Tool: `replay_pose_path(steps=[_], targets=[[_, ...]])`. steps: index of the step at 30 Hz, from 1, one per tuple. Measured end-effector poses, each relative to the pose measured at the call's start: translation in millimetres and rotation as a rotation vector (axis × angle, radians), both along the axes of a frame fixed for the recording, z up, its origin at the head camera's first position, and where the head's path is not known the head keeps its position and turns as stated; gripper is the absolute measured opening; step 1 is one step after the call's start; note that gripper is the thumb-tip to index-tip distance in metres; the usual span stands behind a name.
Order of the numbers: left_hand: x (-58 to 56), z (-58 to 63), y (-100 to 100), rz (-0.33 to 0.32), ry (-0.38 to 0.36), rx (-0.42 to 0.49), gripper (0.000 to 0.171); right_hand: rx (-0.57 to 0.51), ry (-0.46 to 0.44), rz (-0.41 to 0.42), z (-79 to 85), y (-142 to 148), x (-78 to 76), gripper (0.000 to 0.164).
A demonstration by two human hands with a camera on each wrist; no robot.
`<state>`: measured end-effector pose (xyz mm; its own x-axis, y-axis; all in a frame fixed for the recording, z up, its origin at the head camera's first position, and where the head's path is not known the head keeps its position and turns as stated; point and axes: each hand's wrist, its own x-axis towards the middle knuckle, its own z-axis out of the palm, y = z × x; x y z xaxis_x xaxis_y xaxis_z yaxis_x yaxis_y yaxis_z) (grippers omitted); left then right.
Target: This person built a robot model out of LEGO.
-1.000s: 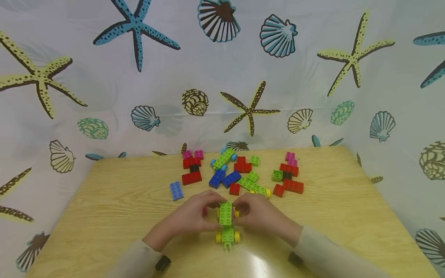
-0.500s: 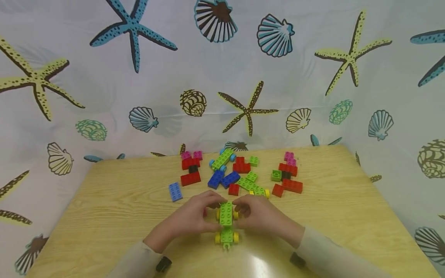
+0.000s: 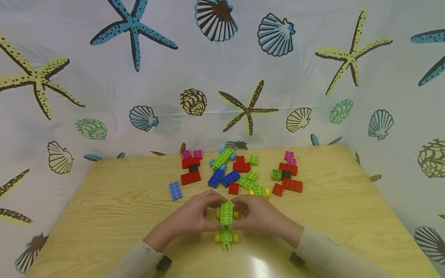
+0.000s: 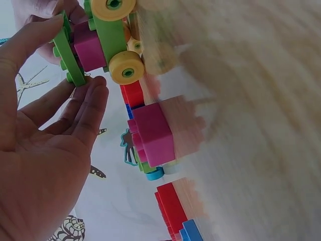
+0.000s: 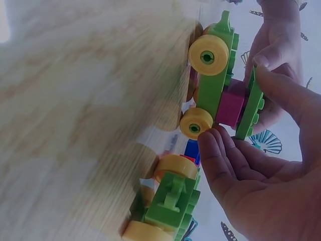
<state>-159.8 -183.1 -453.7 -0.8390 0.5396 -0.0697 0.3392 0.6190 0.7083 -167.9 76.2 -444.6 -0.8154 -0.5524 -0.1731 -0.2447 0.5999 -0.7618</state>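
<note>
Between my two hands stands a toy car base [image 3: 226, 236], bright green with yellow wheels [image 5: 208, 55] and a small hitch at the near end. A magenta building brick [image 4: 89, 47] sits on its studs. Over that brick lies a green studded plate [image 3: 226, 213], slightly tilted in the wrist views. My left hand [image 3: 191, 216] pinches the plate from the left, thumb at its near end and fingertips at its far end. From the right, my right hand [image 3: 259, 217] pinches the same plate likewise. The fingers partly hide its far end.
A loose magenta brick [image 4: 155, 133] stands beside my left hand. Farther back lie a light blue brick [image 3: 175, 191], red bricks [image 3: 292, 185], dark blue bricks [image 3: 216, 178], a green car base with blue wheels [image 3: 222, 159] and another with yellow wheels [image 3: 259, 191].
The green plate has shifted a little to the right and lines up more closely with the car base. Both hands keep nearly the same place; the head view has moved slightly.
</note>
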Motion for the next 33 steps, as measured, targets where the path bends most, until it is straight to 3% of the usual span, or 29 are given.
replay_pose_path(steps=[21, 33], targets=[[-1.4, -6.5, -3.5, 0.004, 0.009, 0.034, 0.06, -0.009, -0.018, 0.004, -1.5, 0.0, -5.1, 0.073], [-2.4, -7.4, -3.8, 0.013, -0.02, 0.056, 0.062, -0.014, -0.014, -0.004, -3.7, 0.9, -8.0, 0.065]])
